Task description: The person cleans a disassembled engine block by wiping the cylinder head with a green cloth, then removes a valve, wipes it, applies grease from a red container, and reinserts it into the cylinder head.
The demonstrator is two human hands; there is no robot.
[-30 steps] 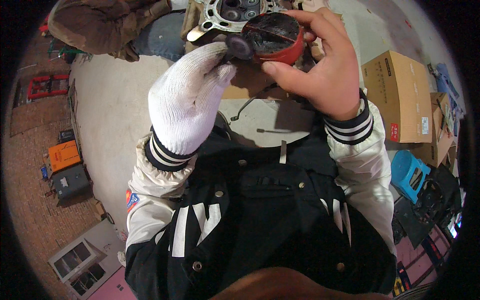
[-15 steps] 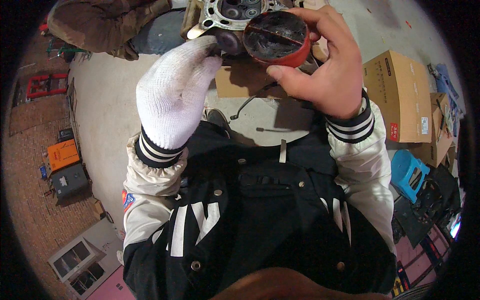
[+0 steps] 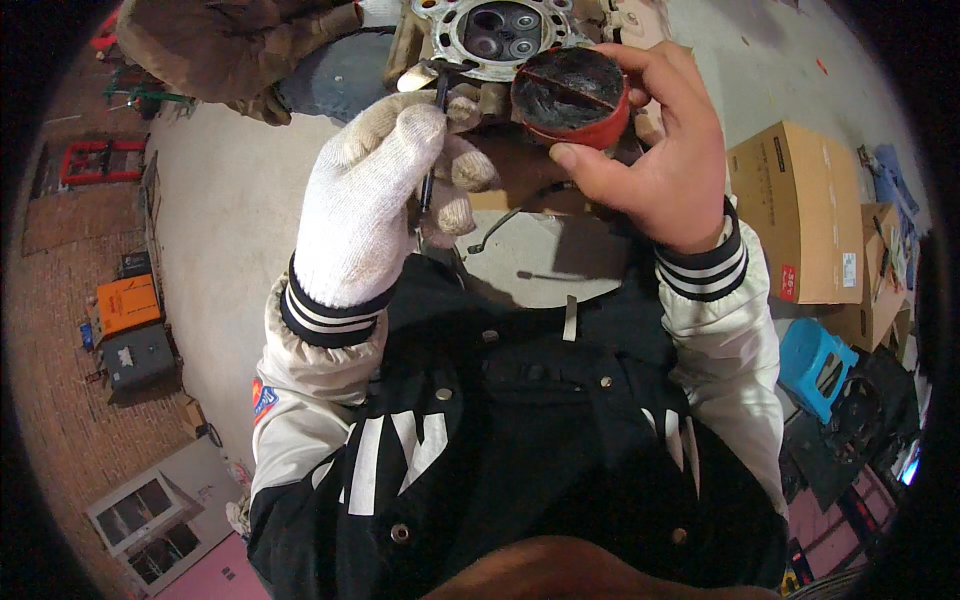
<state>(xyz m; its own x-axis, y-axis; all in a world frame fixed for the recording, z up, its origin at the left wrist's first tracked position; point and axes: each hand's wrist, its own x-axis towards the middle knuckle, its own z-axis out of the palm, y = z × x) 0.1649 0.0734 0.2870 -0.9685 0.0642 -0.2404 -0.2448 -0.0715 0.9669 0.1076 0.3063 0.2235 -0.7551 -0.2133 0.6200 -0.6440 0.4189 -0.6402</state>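
Close under the camera, the left hand (image 3: 375, 200), in a white knit glove, is closed around a thin dark tool (image 3: 432, 150) (a slim rod or brush, I cannot tell which) whose tip points up toward the metal part above; the bare right hand (image 3: 655, 150) grips a small red tin (image 3: 572, 95) between thumb and fingers, tilted so its dark, greasy contents face the camera, just beside the tool's tip. To do this well, I judge the tin should be held level and near the tool, and only a little of the dark paste taken at a time, so none drips on the jacket below. Just beyond the hands lies a grey metal engine part (image 3: 495, 35) with round openings, partly hidden by both hands; a piece of brown cardboard (image 3: 520, 175) and a pale round plate (image 3: 545, 265) sit under it. Farther off, a cardboard box (image 3: 800, 215) stands at the right with a blue stool (image 3: 815, 365) near it; an orange machine (image 3: 125, 305) stands at the left on brick paving.
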